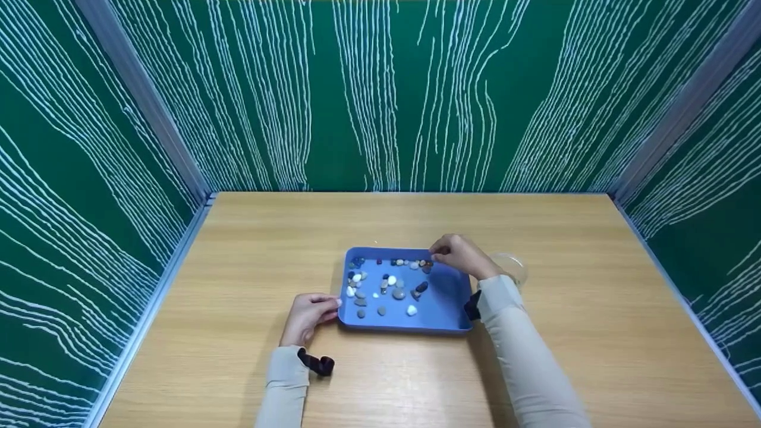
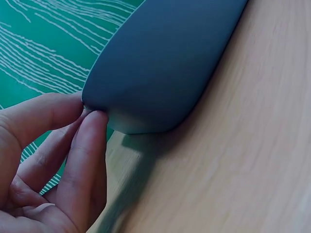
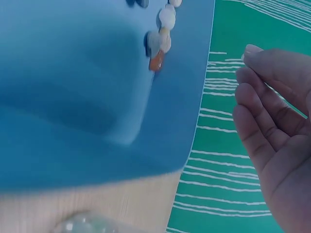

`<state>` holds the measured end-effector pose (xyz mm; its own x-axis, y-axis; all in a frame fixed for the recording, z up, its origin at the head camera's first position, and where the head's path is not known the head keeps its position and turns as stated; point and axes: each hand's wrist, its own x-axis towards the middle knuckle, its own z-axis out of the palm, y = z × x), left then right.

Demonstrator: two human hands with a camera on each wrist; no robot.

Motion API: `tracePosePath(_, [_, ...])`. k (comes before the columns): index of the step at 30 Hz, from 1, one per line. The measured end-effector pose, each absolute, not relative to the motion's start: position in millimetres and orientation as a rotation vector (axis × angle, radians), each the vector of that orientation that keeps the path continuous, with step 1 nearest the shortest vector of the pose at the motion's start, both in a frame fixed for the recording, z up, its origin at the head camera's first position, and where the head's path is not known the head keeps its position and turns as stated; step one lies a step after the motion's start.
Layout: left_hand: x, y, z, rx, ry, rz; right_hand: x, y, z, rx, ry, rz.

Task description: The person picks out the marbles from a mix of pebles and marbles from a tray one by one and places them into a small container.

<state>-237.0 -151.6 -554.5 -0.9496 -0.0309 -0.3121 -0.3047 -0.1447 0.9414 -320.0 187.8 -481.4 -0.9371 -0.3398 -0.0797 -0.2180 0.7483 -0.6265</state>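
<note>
A shallow blue tray (image 1: 445, 300) sits on the table, with small pebbles (image 1: 399, 293) in white, grey, brown and dark tones spread over its left and middle parts. A row of them runs along the far wall. My left hand (image 1: 307, 318) pinches the tray's left rim between thumb and fingers, closely seen in the left wrist view at the rim (image 2: 95, 82). Over the far right part of the rim is my right hand (image 1: 468, 258). In the right wrist view its fingers (image 3: 252, 121) bend loosely beside the tray, and no object shows in them.
A clear round container (image 1: 512, 266) stands on the wooden table (image 1: 594, 333) right of the tray, partly hidden by the right forearm. Green walls (image 1: 416, 89) with white wavy lines enclose the table at the back and sides.
</note>
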Motion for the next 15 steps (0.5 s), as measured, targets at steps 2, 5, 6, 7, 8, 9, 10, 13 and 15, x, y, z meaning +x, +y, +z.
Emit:
tracePosePath(2, [-237.5,-151.1,-553.8,-0.396,1.923,2.204,-322.4,182.7,-481.7,-0.458,2.745,-0.96])
tracePosePath(5, [-237.9,-150.7,-552.4,-0.404,1.918,2.194,-325.6,173.4,-481.2,-0.447,2.713,-0.974])
tracePosePath(6, [-237.8,-150.8,-551.9,-0.401,1.917,2.191,-326.4,170.1,-480.6,-0.443,2.699,-0.982])
tracePosePath(7, [-237.7,-150.8,-551.6,-0.395,1.918,2.187,-327.1,166.8,-480.1,-0.44,2.687,-0.987])
tracePosePath(8, [-237.8,-151.0,-551.4,-0.393,1.916,2.184,-327.8,163.4,-479.6,-0.434,2.674,-0.995])
tracePosePath(9, [-237.8,-151.2,-551.0,-0.389,1.917,2.182,-328.5,160.2,-479.1,-0.436,2.664,-0.998])
tracePosePath(10, [-237.9,-151.3,-550.9,-0.386,1.919,2.177,-329.3,156.9,-478.7,-0.441,2.655,-1.002])
tracePosePath(13, [-238.1,-151.3,-550.4,-0.362,1.92,2.161,-331.8,148.1,-478.3,-0.449,2.63,-1.016])
tracePosePath(15, [-239.0,-151.0,-550.2,-0.351,1.917,2.149,-333.8,142.5,-478.7,-0.463,2.631,-1.006])
